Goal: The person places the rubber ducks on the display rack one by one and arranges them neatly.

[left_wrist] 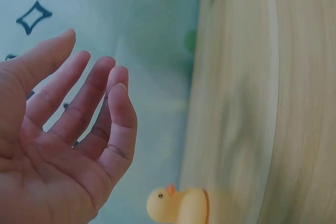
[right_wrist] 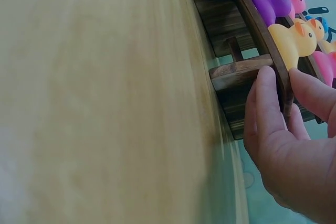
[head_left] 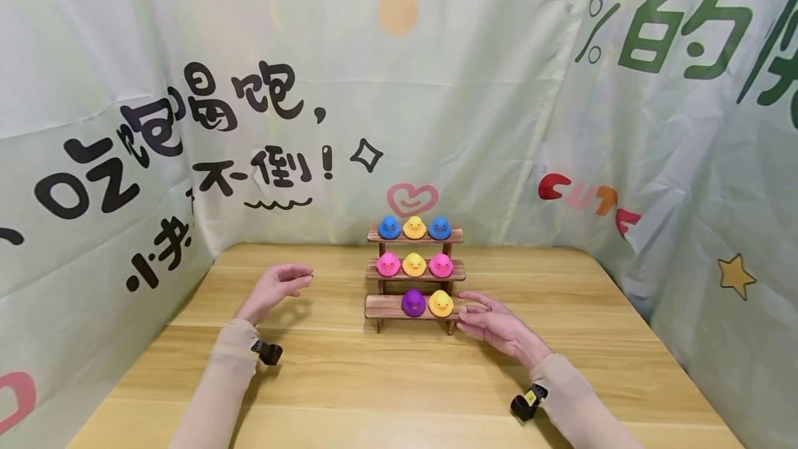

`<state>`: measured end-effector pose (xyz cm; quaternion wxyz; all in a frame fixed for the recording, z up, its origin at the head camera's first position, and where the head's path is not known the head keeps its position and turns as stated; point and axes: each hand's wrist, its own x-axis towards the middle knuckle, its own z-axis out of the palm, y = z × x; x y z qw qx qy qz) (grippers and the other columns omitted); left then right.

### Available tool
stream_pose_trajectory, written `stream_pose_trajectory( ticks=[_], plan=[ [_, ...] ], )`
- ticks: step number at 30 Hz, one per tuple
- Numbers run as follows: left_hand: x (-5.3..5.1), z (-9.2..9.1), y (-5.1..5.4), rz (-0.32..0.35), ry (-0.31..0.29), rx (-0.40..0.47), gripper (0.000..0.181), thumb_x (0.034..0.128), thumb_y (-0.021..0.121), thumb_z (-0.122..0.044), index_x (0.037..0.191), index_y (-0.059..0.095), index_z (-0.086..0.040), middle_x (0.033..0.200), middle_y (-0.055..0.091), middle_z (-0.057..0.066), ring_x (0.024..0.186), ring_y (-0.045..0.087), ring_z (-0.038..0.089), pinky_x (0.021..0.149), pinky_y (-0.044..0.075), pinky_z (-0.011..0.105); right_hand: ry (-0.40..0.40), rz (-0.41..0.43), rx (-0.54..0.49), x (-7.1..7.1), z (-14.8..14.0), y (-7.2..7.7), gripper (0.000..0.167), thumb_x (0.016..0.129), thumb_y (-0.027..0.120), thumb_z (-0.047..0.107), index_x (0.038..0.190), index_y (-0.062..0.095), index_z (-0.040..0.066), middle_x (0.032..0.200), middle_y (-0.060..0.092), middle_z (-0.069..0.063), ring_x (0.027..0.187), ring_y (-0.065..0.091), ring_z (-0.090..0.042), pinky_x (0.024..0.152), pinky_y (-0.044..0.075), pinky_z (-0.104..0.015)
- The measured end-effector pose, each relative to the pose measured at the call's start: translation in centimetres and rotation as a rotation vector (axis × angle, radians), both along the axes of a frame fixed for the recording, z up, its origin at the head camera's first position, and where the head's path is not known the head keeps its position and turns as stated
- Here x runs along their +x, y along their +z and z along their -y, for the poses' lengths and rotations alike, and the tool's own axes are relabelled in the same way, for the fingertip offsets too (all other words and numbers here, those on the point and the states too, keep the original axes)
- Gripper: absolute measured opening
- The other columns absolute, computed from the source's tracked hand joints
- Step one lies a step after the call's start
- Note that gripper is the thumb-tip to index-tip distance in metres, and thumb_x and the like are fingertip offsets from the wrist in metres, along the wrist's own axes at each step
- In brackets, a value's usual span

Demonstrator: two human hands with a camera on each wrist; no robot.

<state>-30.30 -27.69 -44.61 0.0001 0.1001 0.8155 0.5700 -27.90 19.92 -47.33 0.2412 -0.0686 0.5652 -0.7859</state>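
Observation:
A three-tier wooden display stand stands on the table, with rubber ducks along its tiers. My right hand is at the right end of the lowest tier; in the right wrist view its thumb and fingers pinch the end of that board. Beside the thumb sits a yellow duck, with a purple duck to its left. My left hand hovers left of the stand, fingers loosely bent, holding nothing. Another yellow duck shows beyond it in the left wrist view; the head view does not show it.
The middle tier carries a pink duck, a yellow one and a second pink one. On top are a blue duck, a yellow one and another blue one. Printed cloth encloses the wooden table at the back and sides.

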Motion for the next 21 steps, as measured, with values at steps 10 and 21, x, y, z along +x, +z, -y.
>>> stream_pose_trajectory(
  ticks=[10, 21],
  plan=[
    [-0.7, 2.6, -0.7, 0.074, 0.18, 0.034, 0.04, 0.0931, 0.068, -0.02, 0.123, 0.06, 0.004, 0.094, 0.067, -0.007, 0.084, 0.057, 0.011, 0.074, 0.052, 0.031, 0.002, 0.01, -0.017, -0.1, 0.0, -0.1, 0.053, 0.096, 0.052, -0.008, 0.145, 0.033, -0.001, 0.109, 0.055, -0.007, 0.099, 0.068, -0.017, 0.095, 0.054, -0.031],
    [-0.7, 4.5, -1.5, 0.113, 0.35, 0.03, 0.046, 0.0918, 0.07, -0.018, 0.13, 0.057, 0.005, 0.098, 0.068, -0.009, 0.083, 0.058, 0.007, 0.067, 0.049, 0.024, 0.0, 0.009, -0.011, -0.1, -0.1, -0.1, 0.053, 0.096, 0.051, -0.007, 0.145, 0.033, -0.001, 0.107, 0.057, -0.006, 0.097, 0.068, -0.016, 0.095, 0.054, -0.032]
  ],
)
